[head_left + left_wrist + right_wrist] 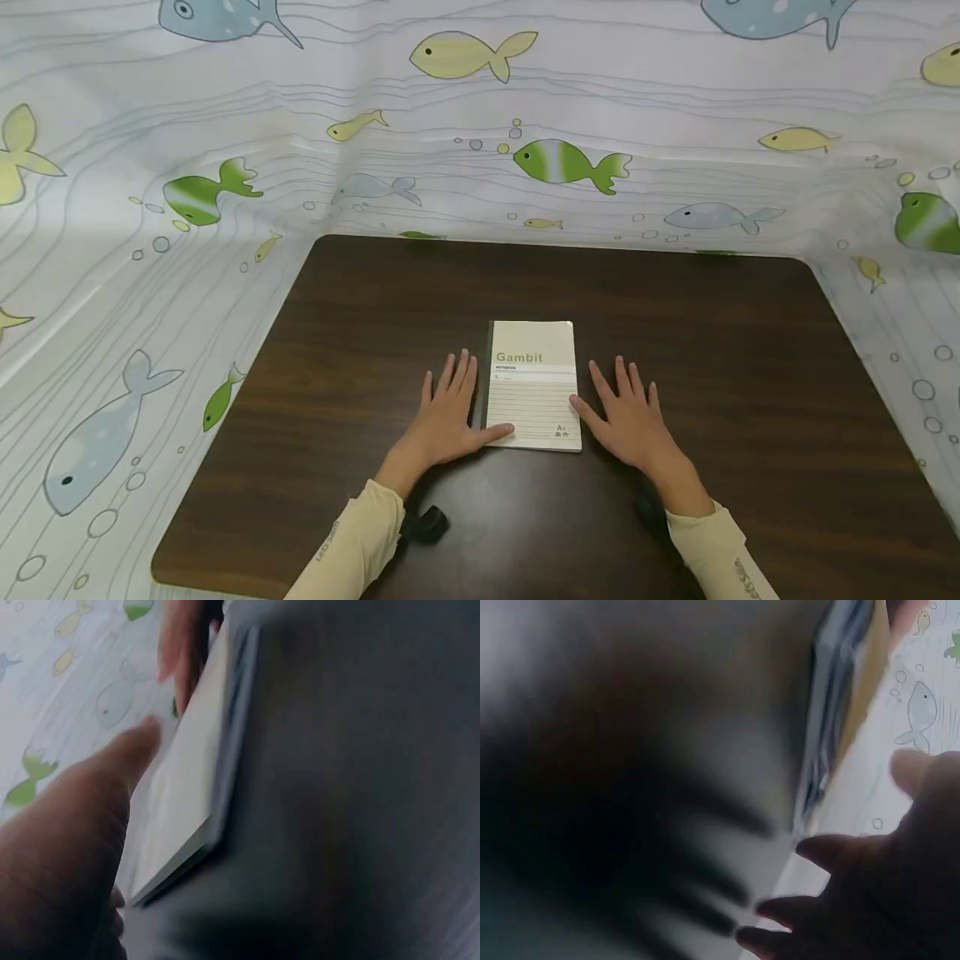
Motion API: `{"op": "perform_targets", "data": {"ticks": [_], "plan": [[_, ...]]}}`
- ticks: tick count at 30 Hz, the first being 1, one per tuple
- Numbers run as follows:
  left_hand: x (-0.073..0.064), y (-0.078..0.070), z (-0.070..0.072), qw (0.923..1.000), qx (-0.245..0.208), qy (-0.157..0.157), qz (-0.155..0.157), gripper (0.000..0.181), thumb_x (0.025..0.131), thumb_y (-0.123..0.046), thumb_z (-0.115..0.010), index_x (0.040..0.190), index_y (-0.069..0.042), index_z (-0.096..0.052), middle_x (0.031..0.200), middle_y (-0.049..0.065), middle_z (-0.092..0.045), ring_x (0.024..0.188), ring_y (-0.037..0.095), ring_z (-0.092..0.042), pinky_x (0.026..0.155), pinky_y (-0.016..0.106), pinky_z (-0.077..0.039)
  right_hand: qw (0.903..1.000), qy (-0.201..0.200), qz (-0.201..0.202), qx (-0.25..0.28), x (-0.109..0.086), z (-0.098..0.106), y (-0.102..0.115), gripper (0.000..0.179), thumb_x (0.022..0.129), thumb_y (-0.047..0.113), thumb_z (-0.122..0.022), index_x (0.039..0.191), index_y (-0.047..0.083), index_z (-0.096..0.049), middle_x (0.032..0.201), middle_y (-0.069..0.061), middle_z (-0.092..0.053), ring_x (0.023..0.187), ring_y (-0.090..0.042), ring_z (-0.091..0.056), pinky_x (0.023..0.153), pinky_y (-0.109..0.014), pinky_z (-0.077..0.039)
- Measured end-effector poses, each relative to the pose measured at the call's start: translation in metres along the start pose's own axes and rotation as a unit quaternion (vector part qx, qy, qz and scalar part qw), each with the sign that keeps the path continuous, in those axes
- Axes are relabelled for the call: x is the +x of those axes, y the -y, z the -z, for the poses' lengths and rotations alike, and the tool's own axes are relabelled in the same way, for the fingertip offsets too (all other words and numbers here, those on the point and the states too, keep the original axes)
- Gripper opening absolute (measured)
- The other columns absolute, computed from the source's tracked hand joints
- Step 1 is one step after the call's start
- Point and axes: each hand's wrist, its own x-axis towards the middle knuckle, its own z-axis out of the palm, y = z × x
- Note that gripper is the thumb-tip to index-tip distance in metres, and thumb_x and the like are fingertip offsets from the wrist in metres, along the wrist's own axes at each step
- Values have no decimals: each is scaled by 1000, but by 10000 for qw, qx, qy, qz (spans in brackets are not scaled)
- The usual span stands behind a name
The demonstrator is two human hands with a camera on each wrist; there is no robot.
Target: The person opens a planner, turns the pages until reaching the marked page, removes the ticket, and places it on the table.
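Note:
A cream notebook [531, 408] marked "Gambit", with a dark spine along its left side, lies closed on the dark wooden table. My left hand [444, 427] spreads its straight fingers beside the spine, its thumb overlapping the lower left corner of the cover. On the opposite side, my right hand [632, 423] has its fingers spread and its thumb tip at the notebook's right edge. The left wrist view shows the notebook [191, 772] edge-on past the left thumb [127, 761]. Blurred in the right wrist view, the notebook's edge [832, 697] stands beyond the dark fingers of the right hand.
The brown wooden table [390, 292] has rounded corners. Behind it and along both sides hangs a white sheet [645, 92] printed with fish and bubbles. A black device [426, 525] sits under the left wrist, and another dark one [647, 502] is partly hidden beneath the right wrist.

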Motion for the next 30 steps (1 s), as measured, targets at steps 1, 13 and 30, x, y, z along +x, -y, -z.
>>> {"op": "perform_targets", "data": {"ticks": [1,13,30], "plan": [[-1,-2,-4,9996,-206,97,-151,123,85,-80,-61,166,-7,-6,173,11,1,160,30,4,124,62,-1,9999,80,-13,83,-2,-2,0,81,105,63,-39,165,10,-26,168,-31,-6,154,-53,-2,115,-77,1],[-7,-17,-35,9942,-230,-536,-902,116,88,-66,-71,161,8,-19,170,25,-12,159,30,-7,127,43,-13,9993,-92,119,353,-10,-4,6,59,112,45,-36,159,10,-41,167,-28,-18,155,-50,-9,116,-76,1],[-16,1,-30,9794,-1604,-780,-950,94,82,-46,-86,153,0,-46,162,15,-39,152,27,-34,120,47,-33,9676,-1162,42,2241,-7,-9,17,25,100,11,-66,121,-3,-73,127,-20,-68,127,-42,-59,111,-64,-39]]}}
